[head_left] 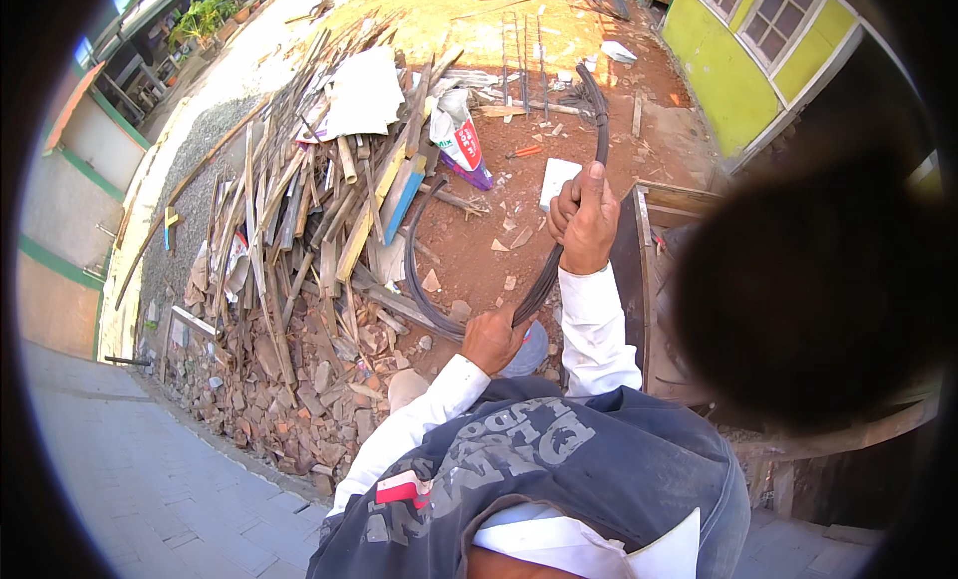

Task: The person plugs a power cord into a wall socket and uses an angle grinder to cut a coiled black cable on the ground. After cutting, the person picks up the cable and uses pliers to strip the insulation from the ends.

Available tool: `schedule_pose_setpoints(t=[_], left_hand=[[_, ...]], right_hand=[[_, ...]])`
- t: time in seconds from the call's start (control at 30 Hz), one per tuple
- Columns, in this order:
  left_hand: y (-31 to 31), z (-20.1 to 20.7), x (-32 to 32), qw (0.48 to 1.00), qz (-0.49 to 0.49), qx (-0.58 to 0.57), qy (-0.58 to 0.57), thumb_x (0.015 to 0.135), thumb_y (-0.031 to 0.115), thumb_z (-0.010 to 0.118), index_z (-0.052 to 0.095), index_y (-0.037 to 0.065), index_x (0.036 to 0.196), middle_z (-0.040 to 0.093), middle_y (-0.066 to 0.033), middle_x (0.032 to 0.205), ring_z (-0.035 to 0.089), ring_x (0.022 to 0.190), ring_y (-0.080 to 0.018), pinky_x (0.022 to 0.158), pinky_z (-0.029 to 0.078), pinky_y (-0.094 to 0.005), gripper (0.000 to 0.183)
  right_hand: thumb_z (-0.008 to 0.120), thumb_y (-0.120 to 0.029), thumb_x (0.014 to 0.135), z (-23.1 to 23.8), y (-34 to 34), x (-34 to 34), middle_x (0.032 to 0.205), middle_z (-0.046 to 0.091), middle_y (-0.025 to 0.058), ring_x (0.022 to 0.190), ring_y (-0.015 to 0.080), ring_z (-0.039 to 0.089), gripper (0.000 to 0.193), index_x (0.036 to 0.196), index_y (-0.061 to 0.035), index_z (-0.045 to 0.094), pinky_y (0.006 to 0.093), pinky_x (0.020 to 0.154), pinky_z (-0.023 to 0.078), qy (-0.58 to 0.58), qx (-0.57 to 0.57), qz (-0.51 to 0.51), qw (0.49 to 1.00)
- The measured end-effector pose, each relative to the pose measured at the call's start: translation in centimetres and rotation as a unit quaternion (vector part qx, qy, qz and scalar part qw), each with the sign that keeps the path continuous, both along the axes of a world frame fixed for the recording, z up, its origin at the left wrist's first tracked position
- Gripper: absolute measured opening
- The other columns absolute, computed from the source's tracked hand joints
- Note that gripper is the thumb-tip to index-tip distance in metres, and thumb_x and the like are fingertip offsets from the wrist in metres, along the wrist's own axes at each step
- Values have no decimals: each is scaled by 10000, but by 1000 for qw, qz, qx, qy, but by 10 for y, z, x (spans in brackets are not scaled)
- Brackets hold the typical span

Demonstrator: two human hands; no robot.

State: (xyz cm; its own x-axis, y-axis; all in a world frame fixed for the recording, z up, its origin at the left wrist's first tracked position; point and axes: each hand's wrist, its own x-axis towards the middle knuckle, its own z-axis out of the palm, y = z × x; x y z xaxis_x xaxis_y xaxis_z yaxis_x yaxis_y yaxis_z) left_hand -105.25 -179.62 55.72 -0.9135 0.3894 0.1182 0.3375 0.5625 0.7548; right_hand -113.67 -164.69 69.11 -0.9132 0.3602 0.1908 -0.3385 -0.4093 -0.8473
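Observation:
A bundle of dark wire (542, 286), likely tie wire, runs in a bent loop in front of me. My right hand (587, 218) is closed round its upper length, thumb up; beyond this fist the bundle rises to a folded, tangled end. Lower and to the left, my left hand (492, 340) is wrapped round the bundle near the bottom of the bend. From there the wire curves up and left to a free end beside the wood pile. A blue-grey round object (529, 350) shows partly behind my left hand.
Left of the wire lies a heap of scrap wood (299, 215) over broken rubble (299, 389). Beyond are a printed sack (459, 145), orange-handled pliers (524, 152) and a white block (559, 183). A wooden frame (644, 280) stands at right; a dark blur (808, 300) hides much there.

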Motion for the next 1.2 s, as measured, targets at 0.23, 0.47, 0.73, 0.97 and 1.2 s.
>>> schedule_pose_setpoints(t=[0.23, 0.47, 0.73, 0.97, 1.2], left_hand=[[56, -4, -77, 995, -79, 11, -60, 980, 336, 598, 674, 9, 889, 643, -265, 730, 648, 723, -467, 644, 495, -526, 349], [86, -38, -197, 972, -215, -4, -96, 988, 405, 569, 645, -17, 912, 655, -267, 787, 643, 769, -468, 673, 493, -518, 436], [85, -132, -412, 920, -368, 46, -124, 880, 431, 716, 515, -34, 1333, 627, -295, 1158, 618, 1109, -420, 941, 487, -420, 679], [123, -169, -555, 907, -205, 176, -323, 946, 171, 642, 481, -29, 1365, 637, -181, 1220, 621, 1119, -236, 966, 472, -367, 492], [142, -145, -668, 931, -12, 190, -310, 1041, 291, 499, 614, -11, 964, 566, -60, 719, 533, 692, -141, 646, 447, -322, 332]], right_hand=[[476, -524, 1034, -6, 58, -69, 548, 300, -29, 375, 71, 269, 483, 780, -127, 370, 255, 336, 190, 12, -47, -195, 980], [482, -509, 1037, -51, 112, -156, 544, 308, -43, 376, 65, 276, 468, 781, -130, 381, 252, 345, 210, -59, -5, -216, 975], [452, -444, 1064, -162, 107, -332, 540, 294, -38, 383, 60, 261, 430, 769, -146, 360, 247, 342, 211, -165, 19, -191, 968], [481, -371, 1065, -257, 93, -483, 606, 425, -28, 499, 76, 396, 362, 832, -95, 459, 269, 467, 350, -273, 106, -159, 943], [502, -382, 1043, -221, 157, -560, 1074, 635, 163, 1027, 189, 605, 475, 1312, 9, 525, 308, 821, 496, -297, 365, -176, 864]])
